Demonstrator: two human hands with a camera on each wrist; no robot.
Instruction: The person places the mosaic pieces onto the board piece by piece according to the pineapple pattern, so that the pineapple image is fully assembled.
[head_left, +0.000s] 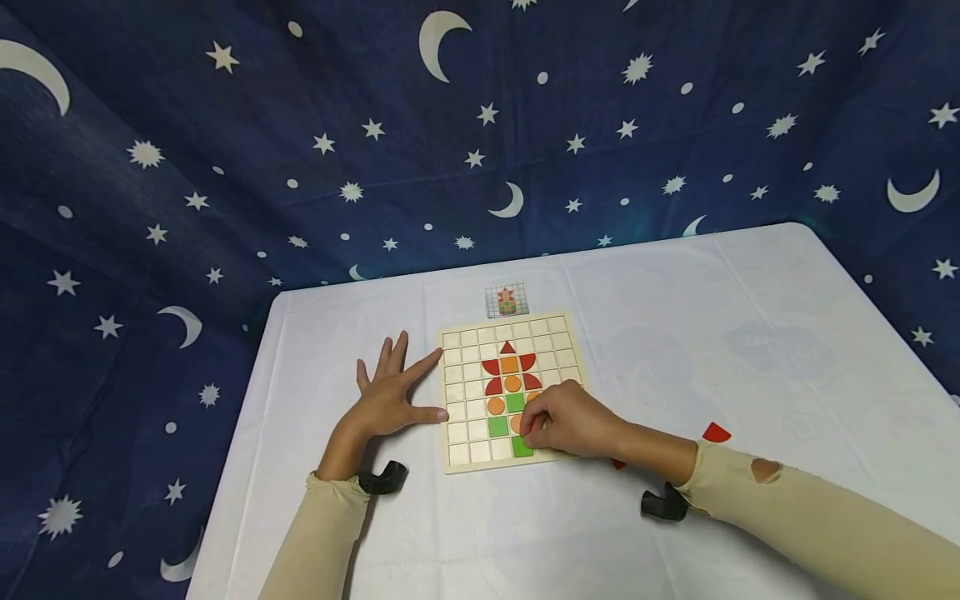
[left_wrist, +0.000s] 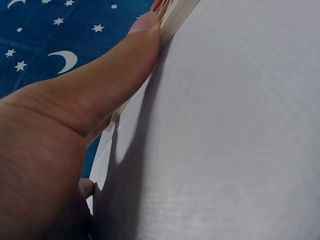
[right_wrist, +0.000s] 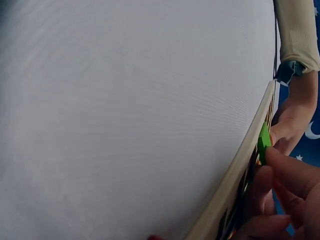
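Observation:
A wooden grid board (head_left: 457, 414) lies on the table with coloured flat tiles in its cells. My left hand (head_left: 384, 403) is spread at its left side, the thumb and a fingertip right at the board's edge. Over the lower rows, my right hand (head_left: 572, 421) pinches a green square tile (right_wrist: 263, 143) at the bottom row. That tile looks tilted in the right wrist view. Above it are a red triangle (head_left: 507, 347), red quarter-circles (head_left: 528, 362), an orange square (head_left: 509, 364), orange circles (head_left: 496, 406) and green squares (head_left: 498, 427). The right hand hides the board's lower right cells.
A small pattern card (head_left: 507, 299) with a similar coloured figure lies just beyond the board. Right of the board, a loose red quarter-circle (head_left: 716, 432) lies near the right sleeve, and another red piece (head_left: 618, 464) shows partly beneath the right forearm. White cloth (head_left: 480, 542) covers the table.

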